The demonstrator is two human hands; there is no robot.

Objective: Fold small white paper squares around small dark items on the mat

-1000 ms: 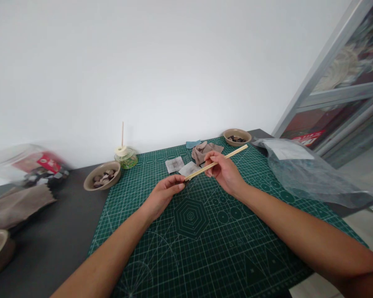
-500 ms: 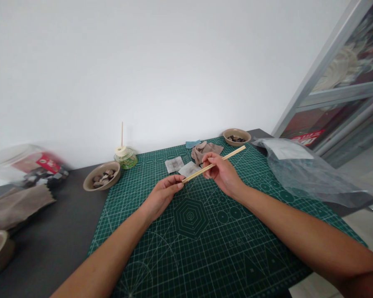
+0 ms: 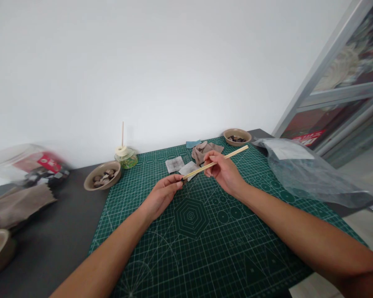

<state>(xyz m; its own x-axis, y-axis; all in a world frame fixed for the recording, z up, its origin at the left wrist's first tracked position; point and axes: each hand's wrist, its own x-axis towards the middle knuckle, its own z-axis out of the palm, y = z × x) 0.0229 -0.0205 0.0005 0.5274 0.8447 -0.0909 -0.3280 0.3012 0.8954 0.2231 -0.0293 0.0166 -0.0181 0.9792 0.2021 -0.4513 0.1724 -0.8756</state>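
Observation:
My right hand (image 3: 223, 170) grips a pair of wooden chopsticks (image 3: 228, 157) near their middle, above a green cutting mat (image 3: 199, 240). The chopsticks slant down to the left, and their tips meet the fingertips of my left hand (image 3: 161, 193). Those fingertips are pinched together around something small and dark at the chopstick tips; I cannot tell what it is. Just behind the hands lie two grey fabric squares (image 3: 175, 164) and a crumpled brown cloth (image 3: 204, 150).
A tan bowl of small pieces (image 3: 102, 176) sits at the mat's left edge, another bowl (image 3: 237, 137) at the far right. A glass jar with a stick (image 3: 125, 156) stands by the wall. A grey plastic bag (image 3: 311, 174) lies right; cloth and a container (image 3: 25, 163) left.
The chopsticks' tips have come down to my left fingertips, and a small dark thing now shows there. Both hands have otherwise stayed in place.

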